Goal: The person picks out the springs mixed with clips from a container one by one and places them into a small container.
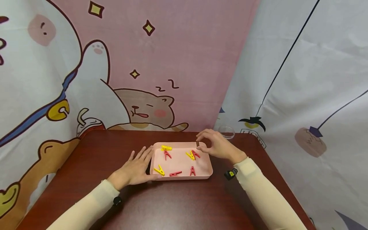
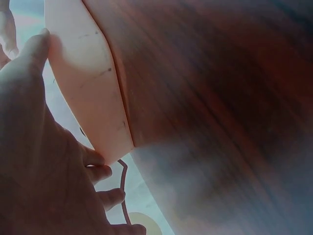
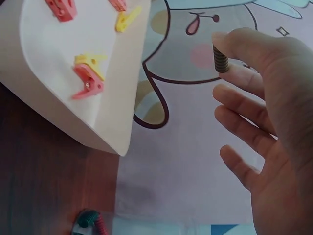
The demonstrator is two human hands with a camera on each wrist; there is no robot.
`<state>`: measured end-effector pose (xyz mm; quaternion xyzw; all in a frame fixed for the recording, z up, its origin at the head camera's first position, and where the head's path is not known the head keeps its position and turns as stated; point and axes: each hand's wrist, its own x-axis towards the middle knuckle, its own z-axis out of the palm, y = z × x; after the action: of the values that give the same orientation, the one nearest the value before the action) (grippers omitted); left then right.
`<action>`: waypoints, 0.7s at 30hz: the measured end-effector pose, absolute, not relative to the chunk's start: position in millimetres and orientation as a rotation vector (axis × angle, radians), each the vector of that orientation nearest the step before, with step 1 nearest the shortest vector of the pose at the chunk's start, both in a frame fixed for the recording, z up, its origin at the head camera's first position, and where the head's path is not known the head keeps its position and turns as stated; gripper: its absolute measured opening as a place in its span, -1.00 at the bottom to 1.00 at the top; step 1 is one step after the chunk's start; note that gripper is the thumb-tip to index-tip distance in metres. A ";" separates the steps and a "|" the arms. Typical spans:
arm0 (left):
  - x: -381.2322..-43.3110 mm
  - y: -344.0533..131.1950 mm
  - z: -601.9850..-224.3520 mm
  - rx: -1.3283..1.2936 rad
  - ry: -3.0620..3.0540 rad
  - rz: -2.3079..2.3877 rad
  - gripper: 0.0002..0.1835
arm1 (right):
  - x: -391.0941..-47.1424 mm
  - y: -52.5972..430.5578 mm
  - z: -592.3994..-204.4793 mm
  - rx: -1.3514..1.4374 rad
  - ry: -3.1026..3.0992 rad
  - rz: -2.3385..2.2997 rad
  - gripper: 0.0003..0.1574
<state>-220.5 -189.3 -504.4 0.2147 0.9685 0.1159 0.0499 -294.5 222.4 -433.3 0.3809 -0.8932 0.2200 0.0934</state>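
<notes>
My right hand [image 1: 217,147] pinches a small dark brown coil spring [image 3: 220,59] between thumb and index finger, above the back right corner of a pink tray [image 1: 184,178]. The other fingers of that hand are spread and loosely bent. My left hand [image 1: 130,171] rests against the tray's left side, fingers fairly straight, with the thumb on the front rim. In the tray lie several small clothespins, among them a yellow clothespin [image 1: 159,170] and a red clothespin [image 1: 192,171]. A red clothespin [image 3: 88,81] and a yellow one touch near the tray's right end.
A round clear dish [image 1: 226,132] stands at the table's back edge, right of the tray; the right wrist view shows a green coil [image 3: 88,218] and a red one in it. A dark wood table [image 1: 172,204] bears everything. Printed cloth [image 1: 187,64] hangs behind.
</notes>
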 end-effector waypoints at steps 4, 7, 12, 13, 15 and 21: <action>-220.9 -188.7 -504.8 0.645 2.949 0.350 0.46 | -296.4 228.3 -429.1 1.078 -2.635 0.702 -0.64; -220.8 -188.5 -504.5 0.643 2.950 0.346 0.46 | -298.0 231.7 -427.0 1.052 -2.619 0.724 -0.63; -220.1 -188.7 -504.8 0.642 2.946 0.343 0.46 | -301.0 241.0 -428.7 1.004 -2.633 0.731 -0.61; -219.9 -188.7 -504.8 0.642 2.945 0.341 0.46 | -301.8 243.4 -429.2 0.995 -2.635 0.728 -0.60; -219.7 -188.5 -504.8 0.642 2.944 0.345 0.46 | -303.5 248.8 -430.0 0.983 -2.625 0.730 -0.59; -220.1 -187.6 -503.3 0.639 2.942 0.341 0.46 | -310.1 266.5 -432.7 0.947 -2.594 0.736 -0.58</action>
<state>-220.1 -187.6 -503.3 0.2106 0.9695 0.1125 0.0559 -310.1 266.5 -432.7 0.3281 -0.8985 0.2548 0.1416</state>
